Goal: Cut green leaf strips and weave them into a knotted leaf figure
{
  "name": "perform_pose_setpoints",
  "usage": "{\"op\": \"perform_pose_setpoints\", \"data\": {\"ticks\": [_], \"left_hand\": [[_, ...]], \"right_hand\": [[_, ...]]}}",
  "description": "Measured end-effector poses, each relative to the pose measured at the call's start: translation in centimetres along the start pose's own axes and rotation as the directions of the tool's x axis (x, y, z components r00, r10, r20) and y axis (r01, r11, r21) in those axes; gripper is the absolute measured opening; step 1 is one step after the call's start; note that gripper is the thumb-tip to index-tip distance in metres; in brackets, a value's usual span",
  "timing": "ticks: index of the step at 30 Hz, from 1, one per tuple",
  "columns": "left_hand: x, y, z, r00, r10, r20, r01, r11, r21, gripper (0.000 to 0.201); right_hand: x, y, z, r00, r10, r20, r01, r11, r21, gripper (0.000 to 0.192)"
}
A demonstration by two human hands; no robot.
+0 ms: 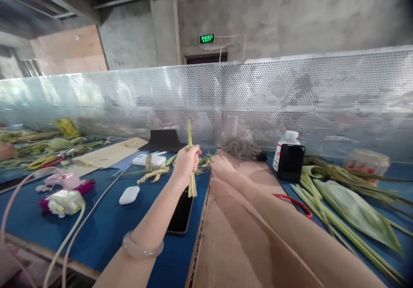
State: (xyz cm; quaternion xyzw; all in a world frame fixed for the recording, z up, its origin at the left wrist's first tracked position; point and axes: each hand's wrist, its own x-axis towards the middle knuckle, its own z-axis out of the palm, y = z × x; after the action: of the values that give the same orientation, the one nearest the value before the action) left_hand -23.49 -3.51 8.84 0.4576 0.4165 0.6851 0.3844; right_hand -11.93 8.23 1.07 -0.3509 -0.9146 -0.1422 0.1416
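My left hand (186,164) is closed in a fist around a small bundle of pale green plant strips (192,188), held upright above the table. The strips stick out above and below the fist. Under it lies a dark phone (180,217). To the right, my right hand (223,168) is held low over the cardboard sheet (226,236), near its left edge. Its fingers are bent and pressed together, and what they hold, if anything, cannot be made out. Just beyond both hands lie small scraps of dried plant (205,162).
Long green leaves (355,210) and a red-handled tool (298,206) lie at right. A black phone (291,163) leans against a white bottle (292,136). At left are a white earphone case (129,195), cables and scissors (47,162). A perforated metal screen (129,94) stands behind.
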Motion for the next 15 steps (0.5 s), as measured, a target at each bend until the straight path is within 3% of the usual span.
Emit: {"op": "perform_pose_setpoints", "data": {"ticks": [7, 10, 15], "left_hand": [[0.3, -0.2, -0.5, 0.999, 0.034, 0.015, -0.035, 0.996, 0.08, 0.016], [0.1, -0.3, -0.6, 0.998, 0.015, 0.064, -0.025, 0.989, 0.146, 0.014], [-0.5, -0.9, 0.2, 0.992, -0.036, 0.121, 0.016, 0.986, 0.166, 0.019]], "right_hand": [[-0.4, 3.0, -4.2, 0.978, 0.176, -0.117, -0.131, 0.939, 0.319, 0.028], [-1.3, 3.3, -6.3, 0.982, 0.15, -0.113, -0.082, 0.885, 0.458, 0.019], [-3.3, 2.8, -8.8, 0.994, 0.025, -0.105, 0.039, 0.826, 0.563, 0.022]]}}
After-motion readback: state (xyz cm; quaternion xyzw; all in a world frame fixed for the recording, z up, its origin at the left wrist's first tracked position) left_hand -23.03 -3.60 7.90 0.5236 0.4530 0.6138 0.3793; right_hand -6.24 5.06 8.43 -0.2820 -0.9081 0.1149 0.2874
